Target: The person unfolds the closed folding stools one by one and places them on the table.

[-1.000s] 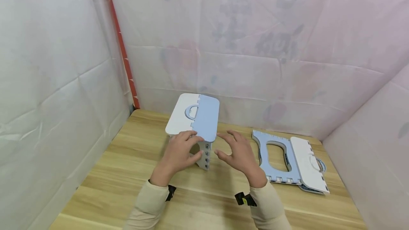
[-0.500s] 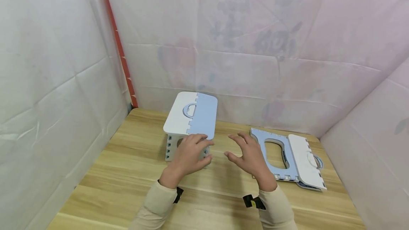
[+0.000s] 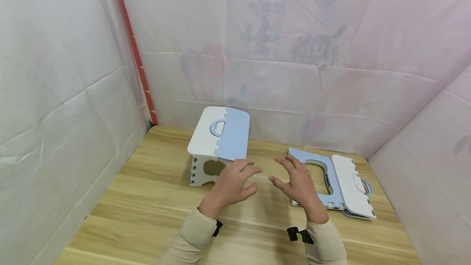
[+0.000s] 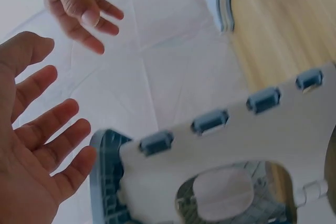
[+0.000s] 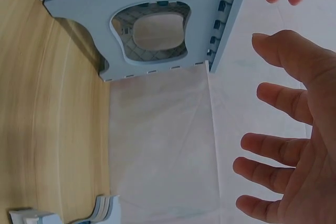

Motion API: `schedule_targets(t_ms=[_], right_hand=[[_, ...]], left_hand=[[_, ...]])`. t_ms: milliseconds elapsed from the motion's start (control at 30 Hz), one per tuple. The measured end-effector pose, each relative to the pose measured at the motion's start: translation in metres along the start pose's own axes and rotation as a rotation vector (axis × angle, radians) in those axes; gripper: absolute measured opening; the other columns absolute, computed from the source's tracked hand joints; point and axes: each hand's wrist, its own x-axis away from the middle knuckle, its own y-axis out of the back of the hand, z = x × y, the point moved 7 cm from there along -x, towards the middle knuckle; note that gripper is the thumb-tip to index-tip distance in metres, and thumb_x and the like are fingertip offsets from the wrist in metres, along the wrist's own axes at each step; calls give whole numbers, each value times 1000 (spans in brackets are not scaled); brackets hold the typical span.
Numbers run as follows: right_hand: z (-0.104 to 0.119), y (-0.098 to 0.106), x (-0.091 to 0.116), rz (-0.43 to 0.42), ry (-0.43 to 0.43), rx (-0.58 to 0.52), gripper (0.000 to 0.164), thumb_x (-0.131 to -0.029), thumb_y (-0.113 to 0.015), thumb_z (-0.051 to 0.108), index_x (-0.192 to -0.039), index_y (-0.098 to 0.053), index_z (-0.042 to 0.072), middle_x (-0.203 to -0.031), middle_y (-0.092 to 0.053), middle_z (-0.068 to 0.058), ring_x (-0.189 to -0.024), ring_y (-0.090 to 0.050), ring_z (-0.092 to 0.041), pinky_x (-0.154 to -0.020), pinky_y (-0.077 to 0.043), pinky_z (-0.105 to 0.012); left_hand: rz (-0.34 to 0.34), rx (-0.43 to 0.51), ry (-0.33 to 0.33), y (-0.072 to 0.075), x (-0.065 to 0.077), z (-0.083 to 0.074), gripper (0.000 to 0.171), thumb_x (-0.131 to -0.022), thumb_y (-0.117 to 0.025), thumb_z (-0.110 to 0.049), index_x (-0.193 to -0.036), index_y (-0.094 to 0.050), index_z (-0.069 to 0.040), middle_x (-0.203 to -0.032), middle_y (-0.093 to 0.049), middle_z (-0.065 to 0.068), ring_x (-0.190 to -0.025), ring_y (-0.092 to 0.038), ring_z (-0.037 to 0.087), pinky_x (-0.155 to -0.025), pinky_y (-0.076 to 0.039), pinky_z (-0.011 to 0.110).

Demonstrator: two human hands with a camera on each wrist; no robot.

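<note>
An unfolded step stool (image 3: 235, 134) stands upright at the back left of the table, its top half white and half light blue, with a small blue handle. My left hand (image 3: 233, 183) hovers just in front of its near right corner, fingers relaxed and holding nothing. To the right, my right hand (image 3: 299, 181) is held in the air with fingers spread, also holding nothing. Behind it lies a second stool (image 3: 354, 185), folded flat, blue and white. In the left wrist view, the standing stool's slotted white side panel (image 4: 152, 182) shows beside my left fingers.
Both stools rest on a wood-grain table (image 3: 147, 216). White sheeting hangs as a back wall (image 3: 279, 52) and along both sides. A red strip (image 3: 134, 48) runs down the back left corner.
My left hand has drawn off the standing stool's near edge and moved right and toward me. My right hand has shifted right, away from that stool. Both stools stay in place.
</note>
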Motion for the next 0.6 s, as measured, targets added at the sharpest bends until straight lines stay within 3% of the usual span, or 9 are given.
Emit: schedule_targets(t_ms=[167, 333, 600], right_hand=[[-8, 1, 4, 21, -31, 7, 55, -78, -74, 27, -126, -56, 7, -129, -45, -27, -111, -46, -47, -79, -34, -67], [-16, 2, 6, 37, -29, 23, 56, -78, -75, 26, -126, -56, 4, -127, -47, -27, -110, -46, -47, -81, -35, -66], [-39, 0, 16, 85, -115, 34, 58, -80, -73, 28, -129, -53, 3, -128, -43, -31, -110, -44, -50, -82, -36, -64]], left_hand=[[11, 11, -6, -8, -1, -3, 26, -81, -69, -25, -105, -66, -15, -107, -61, 6, -100, -56, 21, -79, -48, 37], [64, -8, 27, -18, 0, -1, 26, -82, -67, -27, -106, -66, -18, -108, -60, 5, -102, -55, 20, -79, -47, 38], [132, -15, 80, -37, 4, 2, 33, -80, -69, -30, -111, -65, -17, -110, -58, 2, -104, -54, 18, -77, -47, 36]])
